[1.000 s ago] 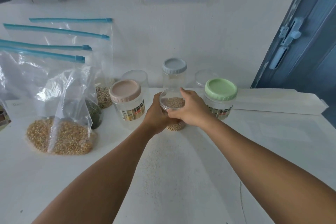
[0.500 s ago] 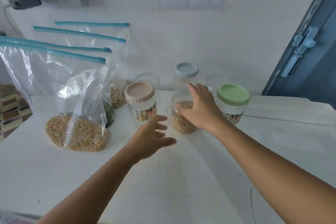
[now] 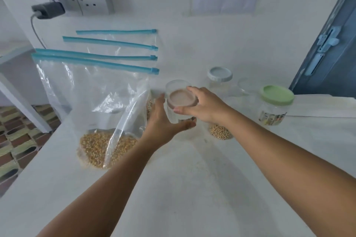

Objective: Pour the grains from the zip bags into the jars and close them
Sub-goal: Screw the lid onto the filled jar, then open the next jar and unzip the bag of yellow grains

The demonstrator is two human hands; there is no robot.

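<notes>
Where half a second ago my left hand hung open short of the jars and my right rested on the grain jar, both now grip the pink-lidded jar (image 3: 179, 109): my left hand (image 3: 163, 123) cups its side and base, my right hand (image 3: 204, 107) curls over the lid. Leftmost, the popcorn zip bag (image 3: 100, 121) sits close to the table (image 3: 192, 188) edge. Right of my hands stand the grain jar (image 3: 220, 132), the grey-lidded jar (image 3: 219, 80) and the green-lidded jar (image 3: 274, 106). Bare table lies near me.
</notes>
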